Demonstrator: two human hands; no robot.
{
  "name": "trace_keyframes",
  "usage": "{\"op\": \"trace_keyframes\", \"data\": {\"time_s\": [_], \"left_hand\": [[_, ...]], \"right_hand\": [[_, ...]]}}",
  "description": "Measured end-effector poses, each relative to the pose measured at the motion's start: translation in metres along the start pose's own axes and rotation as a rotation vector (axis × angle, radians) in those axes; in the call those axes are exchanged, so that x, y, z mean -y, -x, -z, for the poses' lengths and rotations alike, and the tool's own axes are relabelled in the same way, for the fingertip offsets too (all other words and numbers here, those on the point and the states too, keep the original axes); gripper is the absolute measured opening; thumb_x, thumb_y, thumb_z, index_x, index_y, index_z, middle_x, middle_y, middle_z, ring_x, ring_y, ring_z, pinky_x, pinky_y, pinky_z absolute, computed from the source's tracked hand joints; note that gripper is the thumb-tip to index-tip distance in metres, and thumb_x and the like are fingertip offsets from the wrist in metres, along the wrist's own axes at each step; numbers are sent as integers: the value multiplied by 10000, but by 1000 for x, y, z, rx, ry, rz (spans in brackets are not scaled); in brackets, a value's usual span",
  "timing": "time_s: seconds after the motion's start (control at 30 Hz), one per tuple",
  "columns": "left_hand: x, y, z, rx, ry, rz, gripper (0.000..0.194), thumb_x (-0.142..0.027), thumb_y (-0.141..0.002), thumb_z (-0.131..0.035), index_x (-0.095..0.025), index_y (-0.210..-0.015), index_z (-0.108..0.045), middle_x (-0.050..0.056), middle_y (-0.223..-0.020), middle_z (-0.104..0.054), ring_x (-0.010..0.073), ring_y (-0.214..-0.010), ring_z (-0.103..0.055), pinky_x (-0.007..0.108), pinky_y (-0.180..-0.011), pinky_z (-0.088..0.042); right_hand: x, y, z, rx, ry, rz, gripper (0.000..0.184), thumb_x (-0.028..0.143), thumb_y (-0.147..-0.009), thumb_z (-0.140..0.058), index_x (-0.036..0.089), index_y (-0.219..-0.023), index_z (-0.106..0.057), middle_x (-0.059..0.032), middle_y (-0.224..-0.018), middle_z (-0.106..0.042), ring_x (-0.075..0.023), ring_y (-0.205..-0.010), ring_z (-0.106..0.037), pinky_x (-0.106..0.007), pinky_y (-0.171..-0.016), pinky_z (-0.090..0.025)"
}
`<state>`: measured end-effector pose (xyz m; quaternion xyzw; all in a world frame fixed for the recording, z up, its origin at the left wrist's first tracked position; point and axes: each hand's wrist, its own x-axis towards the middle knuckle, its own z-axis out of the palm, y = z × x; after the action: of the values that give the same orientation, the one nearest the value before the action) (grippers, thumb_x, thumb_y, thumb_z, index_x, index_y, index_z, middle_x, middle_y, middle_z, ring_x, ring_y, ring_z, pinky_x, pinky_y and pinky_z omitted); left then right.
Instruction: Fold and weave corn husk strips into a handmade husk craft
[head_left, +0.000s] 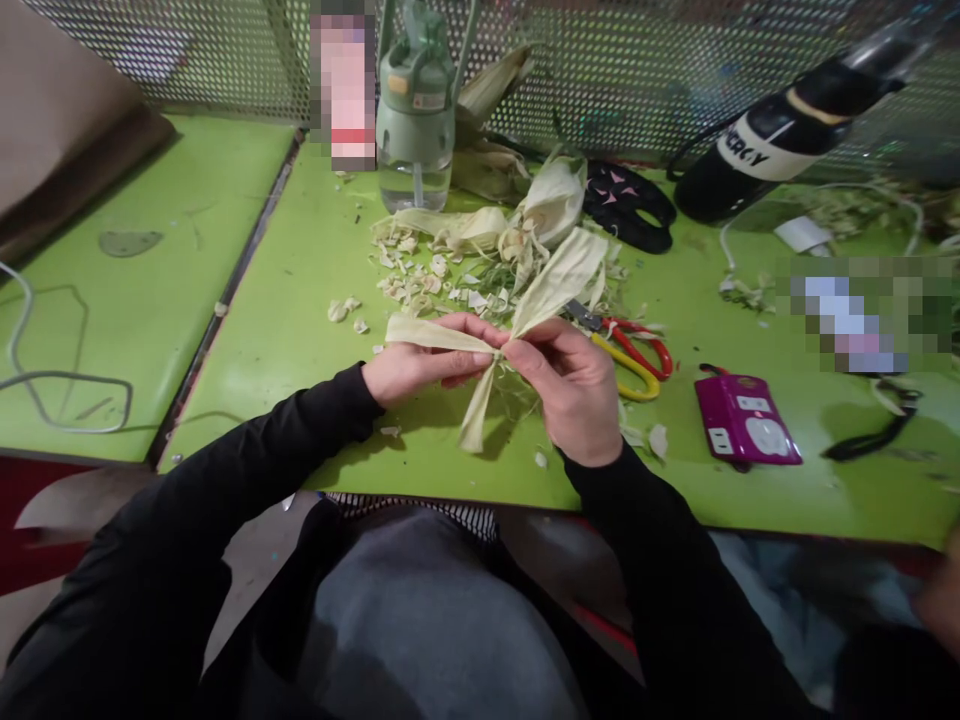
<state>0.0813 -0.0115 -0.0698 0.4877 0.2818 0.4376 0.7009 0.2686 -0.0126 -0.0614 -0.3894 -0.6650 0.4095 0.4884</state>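
Between my two hands is a corn husk piece [559, 283], its pale strips spreading out from a pinched middle. One strip points left, one up to the right and one down toward the table's front edge. My left hand [431, 365] pinches it near the middle with thumb and fingers. From the other side, my right hand [570, 380] grips it close to the same spot with thumb and forefinger. Just behind my right hand lie scissors [637, 360] with one red and one yellow handle. Husk scraps [427, 285] and whole husks [555, 200] lie beyond my hands.
A green water bottle [416, 120] stands at the back beside a mesh partition [622, 80]. A black bottle [765, 150] leans at the back right. Nearer are a purple power socket block [748, 420] and a black strap [874, 430]. A white cable [22, 330] lies at left.
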Motion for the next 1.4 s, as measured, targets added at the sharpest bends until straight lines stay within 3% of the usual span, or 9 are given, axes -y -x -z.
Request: {"op": "trace_keyframes", "data": {"time_s": [0.3,0.4,0.53,0.67,0.87,1.03,1.17,1.27,1.4], "left_hand": [[-2,5,-8,-36,14,60,306,-403,-753,-816,-168,-901,-687,-52,-628,-475,53,-527,-337,214,-481,-245],[-1,6,-12,-72,-9,60,312,-416,-758,-816,-168,-874,-667,-46,-651,-491,59,-562,-374,213,-511,-277],[1,6,-18,-142,-9,6,309,-381,-746,-825,-161,-862,-643,-16,-741,-598,70,-625,-475,217,-579,-369],[1,4,-21,-217,-28,-25,195,-314,-801,-739,-157,-800,-624,-27,-673,-571,73,-579,-452,231,-583,-387],[-1,5,-26,-175,-91,-56,108,-204,-792,-639,-165,-722,-567,-36,-642,-504,89,-617,-459,246,-627,-405],[0,6,-25,-187,-51,58,126,-258,-796,-642,-165,-761,-565,-54,-614,-465,63,-534,-366,225,-507,-298],[-5,2,-14,-122,62,134,161,-189,-770,-667,-146,-915,-612,-18,-733,-608,56,-573,-489,205,-526,-383],[-7,0,-6,-118,85,115,211,-181,-787,-713,-141,-972,-620,3,-810,-668,65,-636,-583,202,-585,-466],[2,-3,1,-157,81,60,289,-255,-774,-803,-149,-983,-633,16,-888,-711,74,-700,-652,176,-583,-501]], "right_hand": [[2,5,-7,-103,-81,-72,237,459,-834,-782,250,-842,-670,46,-650,-598,-82,-501,-429,-232,-441,-361],[4,4,-9,-86,-125,-97,264,466,-821,-790,246,-829,-643,46,-682,-629,-79,-507,-471,-226,-453,-403],[-1,3,-11,-41,-180,-123,266,474,-846,-764,252,-857,-618,68,-650,-619,-57,-426,-409,-208,-384,-344],[-6,4,-12,-11,-157,-105,225,468,-892,-716,256,-889,-640,50,-687,-652,-58,-424,-416,-215,-368,-336],[-5,8,-11,-45,-96,-105,204,450,-890,-718,250,-869,-680,61,-564,-542,-75,-411,-373,-238,-373,-327],[-9,3,-10,-24,-128,-154,243,470,-895,-705,246,-859,-616,43,-689,-613,-68,-439,-391,-227,-380,-332],[-12,-4,-6,38,-129,-188,270,517,-930,-647,253,-964,-602,42,-740,-605,-71,-465,-466,-214,-404,-351],[-13,-8,-1,45,-30,-91,259,502,-979,-572,257,-1056,-609,31,-748,-597,-111,-554,-559,-245,-482,-436],[-14,-10,4,-188,306,312,159,406,-953,-632,254,-994,-615,-41,-990,-669,-208,-919,-643,-379,-794,-521]]}}
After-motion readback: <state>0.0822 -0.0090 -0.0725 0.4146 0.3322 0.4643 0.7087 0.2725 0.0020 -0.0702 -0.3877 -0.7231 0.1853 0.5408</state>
